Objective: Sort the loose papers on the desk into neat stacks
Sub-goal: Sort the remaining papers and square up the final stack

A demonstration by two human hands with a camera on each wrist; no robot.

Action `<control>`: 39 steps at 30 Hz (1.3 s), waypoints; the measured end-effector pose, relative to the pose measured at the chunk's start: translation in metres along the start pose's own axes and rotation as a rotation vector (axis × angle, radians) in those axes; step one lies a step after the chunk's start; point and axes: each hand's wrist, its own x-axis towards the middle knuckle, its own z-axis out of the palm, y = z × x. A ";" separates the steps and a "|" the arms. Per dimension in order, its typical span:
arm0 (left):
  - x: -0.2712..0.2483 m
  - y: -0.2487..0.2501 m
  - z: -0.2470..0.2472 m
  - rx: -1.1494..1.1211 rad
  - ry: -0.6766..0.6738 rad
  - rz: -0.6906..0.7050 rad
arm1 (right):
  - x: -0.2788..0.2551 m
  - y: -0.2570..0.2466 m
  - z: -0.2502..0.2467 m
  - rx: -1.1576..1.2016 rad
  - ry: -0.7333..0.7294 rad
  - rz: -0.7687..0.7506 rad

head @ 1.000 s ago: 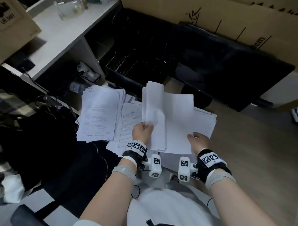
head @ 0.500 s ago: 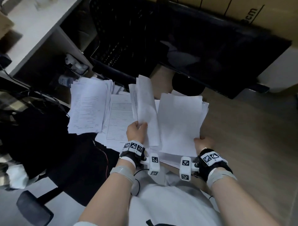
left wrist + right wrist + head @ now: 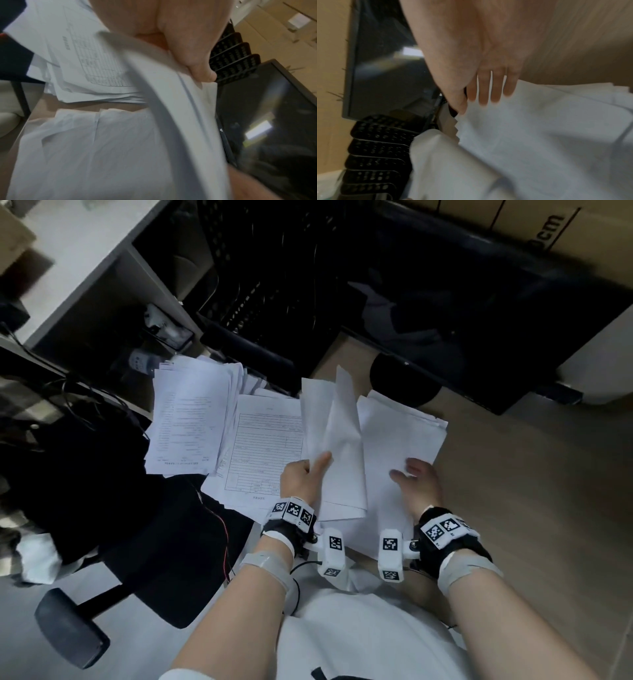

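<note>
My left hand (image 3: pixel 306 474) pinches a raised bundle of blank white sheets (image 3: pixel 337 453) between thumb and fingers; in the left wrist view the thumb (image 3: pixel 197 63) presses on the curved bundle (image 3: pixel 171 115). My right hand (image 3: pixel 411 475) is spread flat, fingers (image 3: pixel 488 89) straight, over the blank stack (image 3: pixel 400 433) that lies on the wooden desk (image 3: pixel 513 491). I cannot tell whether it touches the paper. A printed form sheet (image 3: pixel 267 446) tops a loose pile left of the bundle. Further left lies a fanned stack of printed pages (image 3: pixel 188 412).
A dark monitor (image 3: pixel 479 313) stands behind the papers, its round base (image 3: pixel 404 381) close to the blank stack. A black mesh tray (image 3: pixel 267 285) sits at the back left. A black chair (image 3: pixel 102 508) and cables are left of the desk edge.
My right hand has let go of the blank stack's near edge and moved forward over its top with fingers spread. The left hand still holds its bundle, now tilted right.
</note>
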 end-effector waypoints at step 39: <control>0.057 -0.037 -0.113 -0.061 -0.336 0.107 | -0.034 -0.021 0.115 0.069 -0.097 0.107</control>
